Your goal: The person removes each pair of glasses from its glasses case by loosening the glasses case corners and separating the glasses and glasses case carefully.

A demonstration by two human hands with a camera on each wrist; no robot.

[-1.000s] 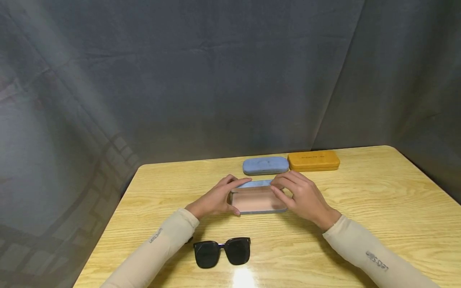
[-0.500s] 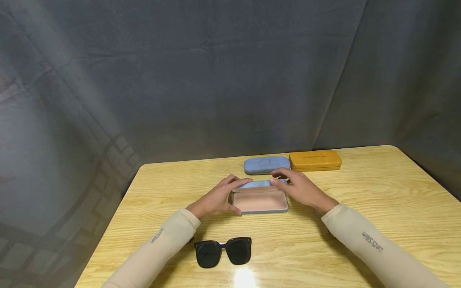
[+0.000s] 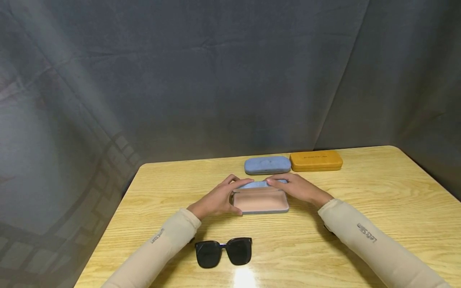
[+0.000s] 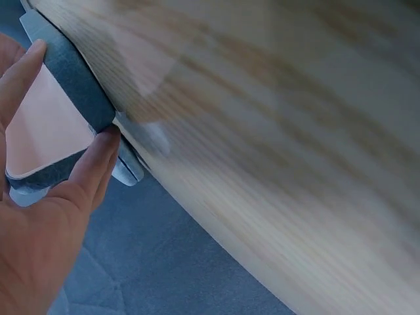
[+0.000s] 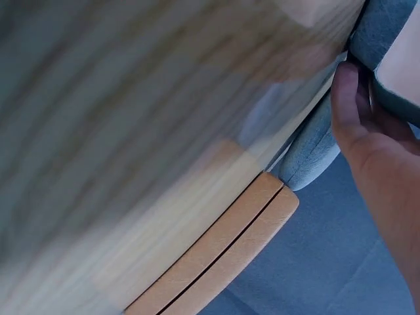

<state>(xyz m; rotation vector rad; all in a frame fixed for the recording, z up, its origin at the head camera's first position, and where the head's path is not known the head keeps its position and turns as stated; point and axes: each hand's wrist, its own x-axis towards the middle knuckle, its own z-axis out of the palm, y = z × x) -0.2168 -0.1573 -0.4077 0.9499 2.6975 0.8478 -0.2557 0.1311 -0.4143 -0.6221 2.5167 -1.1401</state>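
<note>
A blue glasses case (image 3: 261,202) with a pink lining lies open on the wooden table, its lid strip along the far side. My left hand (image 3: 219,196) grips the left end, thumb at the front edge and index finger on the lid. At the right end my right hand (image 3: 297,187) holds the lid, thumb over it and fingers behind. In the left wrist view, thumb and index finger span the case (image 4: 72,79). The right wrist view shows fingers tucked against the case's blue side (image 5: 384,29). Black sunglasses (image 3: 223,253) lie in front.
Behind the open case sit a closed blue glasses case (image 3: 267,165) and a closed orange glasses case (image 3: 316,161), side by side near the far edge of the wooden table (image 3: 378,192). A grey curtain (image 3: 230,88) hangs beyond the table.
My right hand has moved off the case's inside right end, lifted over the lid, and come down on the lid's right part. The left hand keeps its place.
</note>
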